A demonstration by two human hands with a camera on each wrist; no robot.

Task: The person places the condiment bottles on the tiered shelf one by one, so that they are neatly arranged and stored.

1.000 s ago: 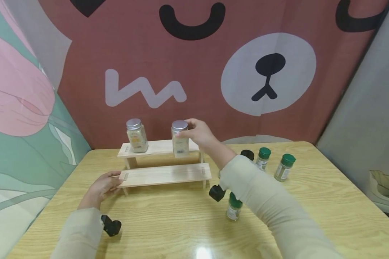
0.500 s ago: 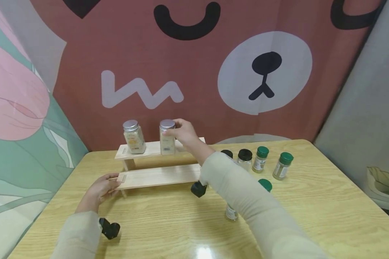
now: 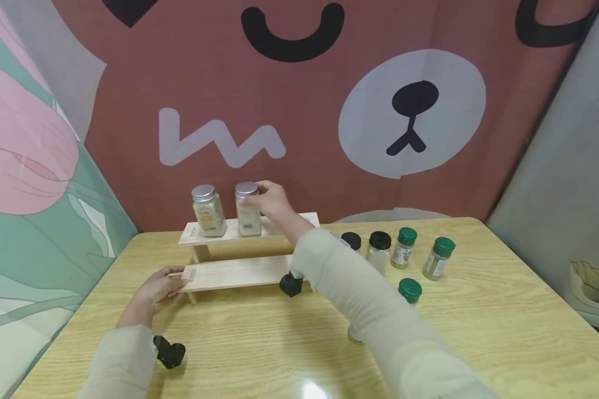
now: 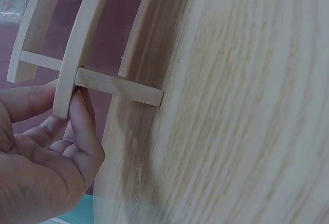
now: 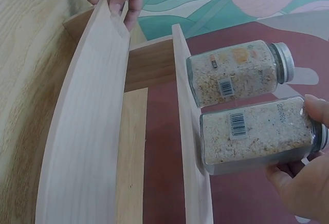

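Nearest me, at ten o'clock from the person's place at the table (image 3: 239,343), the left hand (image 3: 157,291) pinched the lower left end of a wooden stand (image 3: 239,272) between thumb and fingers. Off at one o'clock stood some green-lidded jars (image 3: 402,252) and black-lidded jars (image 3: 378,256). Farther back, toward half past eleven, the right hand (image 3: 275,204) pinched a square jar (image 3: 250,220) just below its lid. That jar was upright at the upper shelf (image 3: 233,228), just beside its twin (image 3: 210,214) at eleven; I couldn't tell whether its base took its full weight. To my mind, a sideways push too far could topple the twin, and a tug from the left hand could rock the stand beneath both. The square jar looked see-through, silver-lidded, barcoded, filled with pale and tan flakes. Behind hung a reddish-brown cloth (image 3: 309,183).
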